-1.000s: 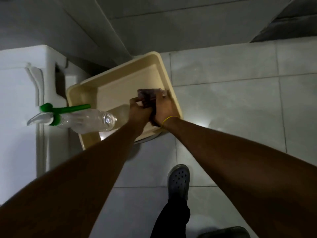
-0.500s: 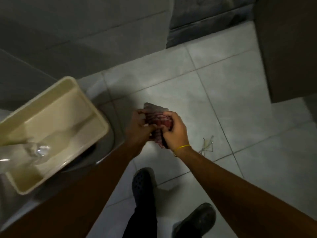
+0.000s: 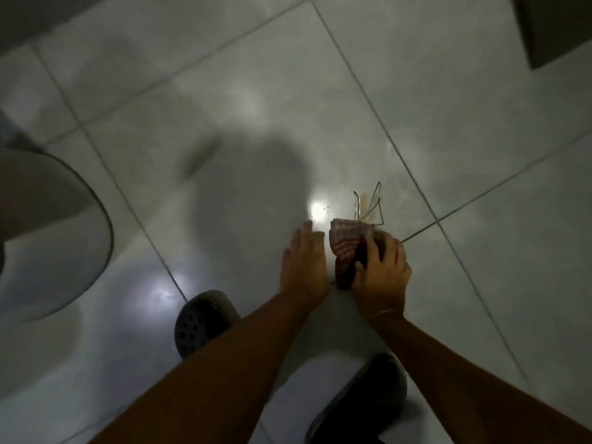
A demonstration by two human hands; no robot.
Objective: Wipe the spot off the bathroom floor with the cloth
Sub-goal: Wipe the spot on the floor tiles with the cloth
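A folded red striped cloth [image 3: 345,248] is in my right hand [image 3: 382,272], which grips it low over the grey tiled floor [image 3: 224,75]. Just beyond the cloth lies the spot [image 3: 368,203], a yellowish smear with thin dark scribbled lines on the tile. My left hand [image 3: 304,262] is beside the cloth on its left, flat, fingers together and stretched forward, holding nothing. Whether the cloth touches the floor I cannot tell.
A round grey basin or toilet rim [image 3: 64,225] sits at the left edge. My two dark perforated clogs [image 3: 201,322] [image 3: 362,402] stand on the tiles below my arms. A dark panel [image 3: 557,27] fills the top right corner. A small dark mark [image 3: 201,158] lies further left on the floor.
The view swung from the beige tub to the floor. Both hands carried the cloth down toward the spot; my left hand has let go of it and opened flat.
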